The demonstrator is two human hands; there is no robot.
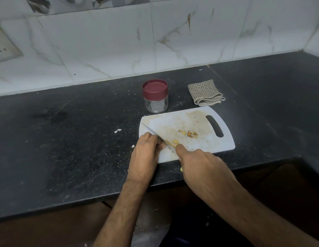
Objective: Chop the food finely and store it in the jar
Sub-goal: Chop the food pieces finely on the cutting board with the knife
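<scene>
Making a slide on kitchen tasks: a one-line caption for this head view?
Right hand slices yellow food with a knife; left hand steadies it; lidded jar waits.

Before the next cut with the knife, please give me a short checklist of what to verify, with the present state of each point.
1. Right hand grips steel knife: ok.
2. Left hand fingers clear of the blade: cannot tell.
3. Pale yellow food pieces on white plastic cutting board: ok.
4. Board fully on black stone counter: ok.
5. Glass jar with maroon lid open for storing: not ok, lid on.
</scene>
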